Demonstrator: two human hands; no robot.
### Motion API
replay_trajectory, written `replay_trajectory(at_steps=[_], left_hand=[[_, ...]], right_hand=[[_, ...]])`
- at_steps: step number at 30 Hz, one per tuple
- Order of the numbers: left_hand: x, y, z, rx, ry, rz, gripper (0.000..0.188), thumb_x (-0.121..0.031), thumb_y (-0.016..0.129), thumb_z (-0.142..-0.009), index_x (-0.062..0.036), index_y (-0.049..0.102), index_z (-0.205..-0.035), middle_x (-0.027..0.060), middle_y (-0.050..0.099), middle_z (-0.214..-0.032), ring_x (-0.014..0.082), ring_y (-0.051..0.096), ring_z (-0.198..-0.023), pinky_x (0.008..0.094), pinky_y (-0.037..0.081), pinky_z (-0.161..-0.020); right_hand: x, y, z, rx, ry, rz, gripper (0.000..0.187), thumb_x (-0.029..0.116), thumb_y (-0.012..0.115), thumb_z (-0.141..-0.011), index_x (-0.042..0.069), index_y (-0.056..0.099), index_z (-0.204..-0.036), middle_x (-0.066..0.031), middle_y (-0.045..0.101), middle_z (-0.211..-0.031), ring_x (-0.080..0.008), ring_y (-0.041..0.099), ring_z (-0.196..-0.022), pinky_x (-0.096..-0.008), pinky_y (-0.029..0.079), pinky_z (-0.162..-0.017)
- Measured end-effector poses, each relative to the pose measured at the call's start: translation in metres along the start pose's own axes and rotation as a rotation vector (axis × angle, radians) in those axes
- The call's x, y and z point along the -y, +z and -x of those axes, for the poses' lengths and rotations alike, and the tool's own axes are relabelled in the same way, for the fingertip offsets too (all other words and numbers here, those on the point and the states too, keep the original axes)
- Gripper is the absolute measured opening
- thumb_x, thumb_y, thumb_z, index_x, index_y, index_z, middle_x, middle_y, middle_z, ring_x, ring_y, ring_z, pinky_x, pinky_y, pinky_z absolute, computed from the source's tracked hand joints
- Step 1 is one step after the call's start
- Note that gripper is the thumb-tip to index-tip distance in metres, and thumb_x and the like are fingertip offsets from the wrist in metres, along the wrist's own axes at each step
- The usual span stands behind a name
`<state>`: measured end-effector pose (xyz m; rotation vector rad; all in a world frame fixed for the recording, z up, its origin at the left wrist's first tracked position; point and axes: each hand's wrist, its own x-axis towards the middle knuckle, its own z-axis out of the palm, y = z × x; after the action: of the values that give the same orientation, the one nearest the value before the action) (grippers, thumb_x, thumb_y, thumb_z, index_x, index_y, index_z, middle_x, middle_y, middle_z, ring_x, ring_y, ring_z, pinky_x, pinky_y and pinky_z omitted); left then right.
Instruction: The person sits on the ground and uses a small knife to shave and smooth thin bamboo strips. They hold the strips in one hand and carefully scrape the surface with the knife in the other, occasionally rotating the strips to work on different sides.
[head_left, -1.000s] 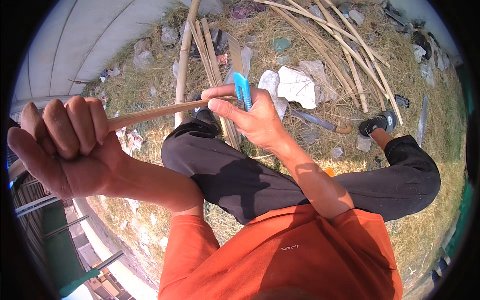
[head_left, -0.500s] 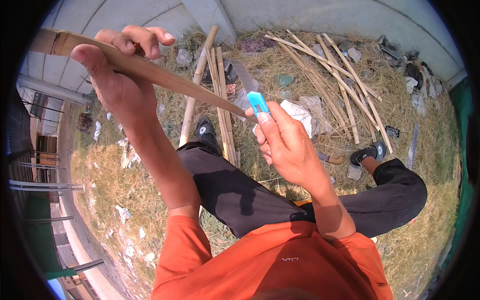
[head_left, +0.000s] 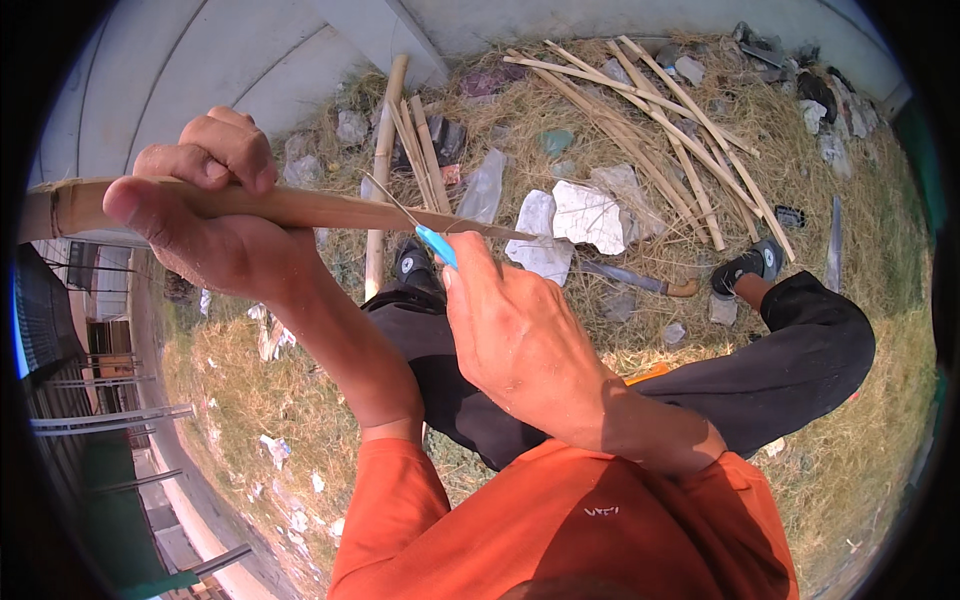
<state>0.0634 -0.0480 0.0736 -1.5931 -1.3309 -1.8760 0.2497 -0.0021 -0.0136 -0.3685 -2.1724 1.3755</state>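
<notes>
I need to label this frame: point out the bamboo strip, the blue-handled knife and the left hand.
bamboo strip [head_left: 330,208]: head view, on its bare middle stretch.
blue-handled knife [head_left: 437,245]: head view, on the blue handle.
left hand [head_left: 205,215]: head view, on the palm side gripping the strip.

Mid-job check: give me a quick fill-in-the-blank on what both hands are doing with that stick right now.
1. The left hand grips a long bamboo ____.
2. The right hand holds a knife with a ____ handle against the bamboo strip.
3. Both legs wear ____ trousers.
4. More bamboo strips lie on the dry ____ ahead.

Missing words: strip; blue; black; grass
</notes>
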Motion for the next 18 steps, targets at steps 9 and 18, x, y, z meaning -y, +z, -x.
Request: replay_trajectory(at_steps=[9,18], left_hand=[[0.001,-0.003,0.002,0.043,0.028,0.073,0.056,-0.059,0.034,-0.099,-0.0138,0.048,-0.069,0.0019,0.041,-0.053,0.0197,0.047,-0.066,0.0399,0.043,-0.081],[-0.010,0.013,0.008,-0.032,0.089,0.031,0.057,-0.057,0.028,-0.102,-0.0116,0.041,-0.069,0.0021,0.034,-0.047,0.0158,0.034,-0.055,0.0272,0.028,-0.055]], right_hand=[[0.016,-0.010,0.006,0.012,-0.010,0.175,0.014,0.006,0.055,-0.091,-0.001,0.044,-0.097,-0.0211,0.058,-0.060,-0.0423,0.060,-0.057,-0.0494,0.048,-0.050],[-0.030,0.012,0.016,0.007,0.056,0.405,0.010,0.005,0.051,-0.089,-0.003,0.045,-0.092,-0.0237,0.060,-0.064,-0.0435,0.062,-0.059,-0.0489,0.051,-0.050]])
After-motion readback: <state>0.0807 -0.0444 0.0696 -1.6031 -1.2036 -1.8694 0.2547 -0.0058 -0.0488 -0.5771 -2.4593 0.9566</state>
